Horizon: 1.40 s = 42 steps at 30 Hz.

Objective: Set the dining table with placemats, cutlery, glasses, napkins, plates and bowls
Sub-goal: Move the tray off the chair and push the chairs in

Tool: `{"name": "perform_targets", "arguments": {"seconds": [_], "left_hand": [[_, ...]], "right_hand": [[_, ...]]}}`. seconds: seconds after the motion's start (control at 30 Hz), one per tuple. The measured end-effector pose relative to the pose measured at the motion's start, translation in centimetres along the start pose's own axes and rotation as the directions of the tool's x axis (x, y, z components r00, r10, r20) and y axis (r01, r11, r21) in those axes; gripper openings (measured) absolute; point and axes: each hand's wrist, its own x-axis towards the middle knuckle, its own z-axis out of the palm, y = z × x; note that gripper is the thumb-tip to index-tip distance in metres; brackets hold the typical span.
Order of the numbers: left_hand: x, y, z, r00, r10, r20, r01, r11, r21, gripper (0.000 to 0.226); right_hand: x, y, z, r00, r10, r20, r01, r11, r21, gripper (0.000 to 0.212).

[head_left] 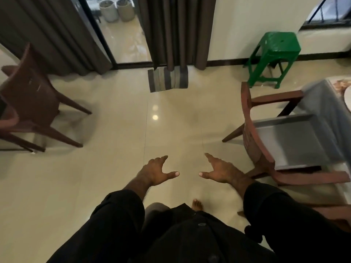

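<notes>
Holding nothing, left hand [158,170] and right hand [218,170] are hovering with fingers spread; plate [348,102], likely fragile, is wanting a rim grip.

I hold both arms in front of me, in black sleeves. My left hand [158,170] and my right hand [221,170] are empty, fingers spread, thumbs pointing toward each other. One bare foot [197,205] shows below.
</notes>
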Motion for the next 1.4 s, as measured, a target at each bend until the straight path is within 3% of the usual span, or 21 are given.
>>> {"name": "perform_targets", "arguments": {"seconds": [0.23,0.47,0.6,0.87,1.0,1.07,1.13,1.23,1.4], "left_hand": [[14.9,1.2,-12.6,0.998,0.062,0.022,-0.064,0.995,0.08,0.125],[31.3,6.2,-25.5,0.968,0.208,0.137,-0.236,0.942,0.237,0.119],[39.3,11.4,-31.4,0.944,0.262,0.198,-0.317,0.888,0.334,0.117],[56.0,24.0,-37.4,0.911,0.331,0.245,-0.408,0.805,0.431,0.147],[60.9,31.0,-39.3,0.877,0.368,0.308,-0.476,0.755,0.451,0.126],[63.3,34.7,-40.1,0.863,0.374,0.338,-0.498,0.742,0.449,0.134],[66.2,38.7,-40.5,0.835,0.4,0.377,-0.545,0.695,0.469,0.147],[70.8,46.2,-40.5,0.766,0.458,0.452,-0.642,0.589,0.491,0.149],[76.3,59.7,-37.8,0.596,0.512,0.618,-0.802,0.358,0.477,0.138]], "right_hand": [[12.2,-2.4,-11.7,0.995,0.015,-0.097,-0.006,0.995,0.095,0.112],[23.1,-3.6,-20.3,0.974,0.181,-0.134,-0.141,0.953,0.267,0.116],[26.9,-3.3,-24.9,0.942,0.269,-0.2,-0.17,0.897,0.407,0.108],[37.0,4.7,-35.8,0.88,0.403,-0.252,-0.222,0.817,0.532,0.105],[38.9,9.3,-41.4,0.856,0.456,-0.244,-0.264,0.791,0.553,0.104],[39.2,12.2,-44.0,0.839,0.486,-0.243,-0.292,0.781,0.552,0.104],[39.2,15.0,-46.1,0.805,0.537,-0.251,-0.315,0.746,0.586,0.106],[39.0,19.3,-48.2,0.716,0.648,-0.26,-0.338,0.647,0.683,0.107],[37.3,23.5,-47.2,0.49,0.858,-0.151,-0.326,0.342,0.882,0.107]]}}
